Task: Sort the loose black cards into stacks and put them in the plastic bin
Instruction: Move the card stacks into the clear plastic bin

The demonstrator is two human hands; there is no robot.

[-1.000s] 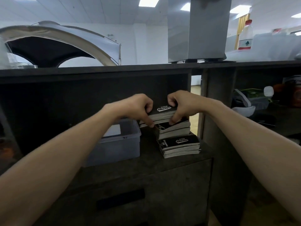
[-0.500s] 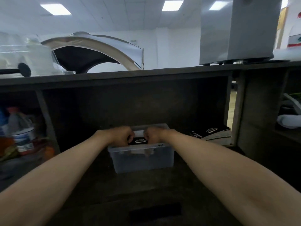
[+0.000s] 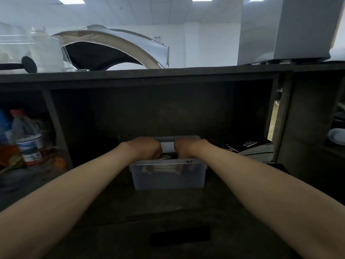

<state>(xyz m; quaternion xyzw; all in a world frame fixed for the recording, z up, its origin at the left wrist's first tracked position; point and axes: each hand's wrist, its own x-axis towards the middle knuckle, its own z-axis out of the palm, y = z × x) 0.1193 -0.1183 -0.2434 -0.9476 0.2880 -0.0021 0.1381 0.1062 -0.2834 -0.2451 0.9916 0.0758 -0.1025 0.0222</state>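
A translucent plastic bin (image 3: pixel 168 179) stands on the dark shelf in the middle cubby. My left hand (image 3: pixel 147 149) and my right hand (image 3: pixel 186 148) reach down into it from either side and grip a stack of black cards (image 3: pixel 168 157) between them. The fingertips show blurred through the bin's front wall, curled round the stack's edges. To the right on the shelf lie more stacks of black cards (image 3: pixel 250 147) with white print on top.
A white card or label (image 3: pixel 167 147) leans at the bin's back. Bottles and clutter (image 3: pixel 28 144) fill the left cubby. A white dish (image 3: pixel 337 136) sits in the right cubby. A drawer with a dark handle slot (image 3: pixel 180 235) lies below the shelf.
Both hands carried a card stack from the pile at the right over to the bin and have lowered it deeper inside. The view shifted left and closer.
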